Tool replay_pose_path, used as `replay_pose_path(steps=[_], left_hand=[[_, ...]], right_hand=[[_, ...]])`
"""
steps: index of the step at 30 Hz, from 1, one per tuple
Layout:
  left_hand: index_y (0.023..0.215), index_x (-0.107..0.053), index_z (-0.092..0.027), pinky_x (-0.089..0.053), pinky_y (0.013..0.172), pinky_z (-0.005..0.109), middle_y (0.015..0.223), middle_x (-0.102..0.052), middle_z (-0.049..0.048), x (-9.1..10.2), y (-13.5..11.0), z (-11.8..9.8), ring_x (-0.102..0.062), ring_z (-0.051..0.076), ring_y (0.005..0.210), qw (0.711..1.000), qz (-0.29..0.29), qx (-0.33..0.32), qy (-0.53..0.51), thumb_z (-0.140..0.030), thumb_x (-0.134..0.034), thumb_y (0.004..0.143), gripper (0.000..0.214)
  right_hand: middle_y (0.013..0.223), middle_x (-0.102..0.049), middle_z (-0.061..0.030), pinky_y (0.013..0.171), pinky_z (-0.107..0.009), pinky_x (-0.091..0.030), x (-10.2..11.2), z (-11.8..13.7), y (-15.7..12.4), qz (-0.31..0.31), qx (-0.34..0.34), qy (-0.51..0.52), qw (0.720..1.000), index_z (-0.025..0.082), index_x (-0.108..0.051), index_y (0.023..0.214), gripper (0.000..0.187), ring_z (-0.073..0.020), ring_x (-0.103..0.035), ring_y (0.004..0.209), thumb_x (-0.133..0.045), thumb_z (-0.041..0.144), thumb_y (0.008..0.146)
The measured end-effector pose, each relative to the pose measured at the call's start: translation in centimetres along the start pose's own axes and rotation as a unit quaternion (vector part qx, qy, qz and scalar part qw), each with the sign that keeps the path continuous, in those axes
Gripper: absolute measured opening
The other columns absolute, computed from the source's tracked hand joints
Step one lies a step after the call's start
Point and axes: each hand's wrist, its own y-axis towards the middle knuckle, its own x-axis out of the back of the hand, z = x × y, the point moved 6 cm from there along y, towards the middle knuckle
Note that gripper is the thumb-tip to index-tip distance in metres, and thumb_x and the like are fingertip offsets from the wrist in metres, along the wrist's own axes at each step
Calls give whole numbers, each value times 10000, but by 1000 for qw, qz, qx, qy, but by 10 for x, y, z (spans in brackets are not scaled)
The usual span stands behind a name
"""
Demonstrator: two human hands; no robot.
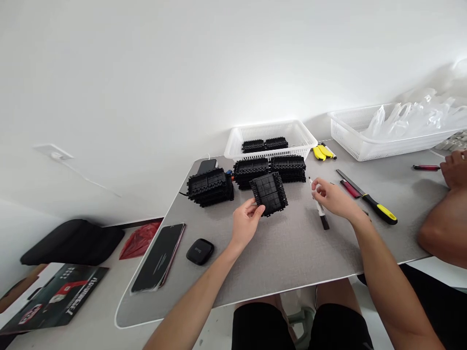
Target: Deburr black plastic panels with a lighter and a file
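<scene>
My left hand (247, 221) grips a square black plastic piece (270, 194) with ridged edges by its lower left corner, tilted up above the table. My right hand (330, 197) has thumb and forefinger closed around a white marker pen (321, 210). The pen's black end points toward me and its thin tip points away. Behind the held piece stand stacks of similar black pieces (251, 167), with another stack (207, 186) to their left. More black pieces (276, 142) lie in a white plastic basket (237, 138) against the wall.
Right of my right hand lie a file with a black and yellow handle (381, 210) and a red utility knife (350, 188). Yellow-handled tools (321, 152) lie beside the basket. A phone (158, 257) and a black case (200, 251) are at left. A co-worker's arm (447, 223) rests at right.
</scene>
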Motion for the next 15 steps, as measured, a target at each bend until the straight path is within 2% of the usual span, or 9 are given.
replay_pose_path(steps=[2,4,6,8,11,15], left_hand=[[1066,-678,-155,-380,528,264,621,-624,2,1,0,-1,-463,127,516,1000,-5,-8,15,-462,-647,809,402],[1056,-681,-156,-353,511,258,607,-607,-5,1,0,-1,-441,121,504,1000,-8,-11,21,-463,-645,809,396],[1048,-682,-156,-341,506,255,611,-607,-5,1,0,-1,-442,121,508,1000,-9,-11,24,-464,-644,808,393],[1047,-683,-158,-348,512,254,627,-619,0,0,-1,-1,-459,125,523,1000,-9,-11,24,-465,-646,804,393],[1053,-685,-162,-379,532,260,643,-633,7,0,-1,1,-493,136,551,1000,-11,-11,20,-466,-655,793,400],[1075,-684,-156,-388,550,261,639,-634,8,0,0,2,-503,139,563,1000,-7,-12,24,-447,-655,794,405]], right_hand=[[754,-637,14,486,-235,-336,4,12,-1,-12,24,152,988,234,-523,978,212,-99,-428,504,-529,403,852],[822,-669,-15,457,-240,-331,7,19,-2,-17,30,286,958,240,-543,1045,287,-98,-413,488,-540,444,843],[910,-696,-53,438,-248,-337,9,22,-4,-25,30,376,926,247,-563,1115,358,-112,-445,507,-520,464,834],[1006,-704,-87,433,-257,-361,9,23,-5,-25,32,424,905,251,-578,1159,418,-132,-494,550,-467,490,835],[1067,-703,-99,462,-274,-420,-3,26,-5,-2,31,443,896,255,-599,1167,449,-147,-552,603,-490,514,817],[859,-719,-57,458,-249,-433,-34,33,-2,45,41,466,883,226,-655,1061,364,-124,-566,562,-692,416,753]])
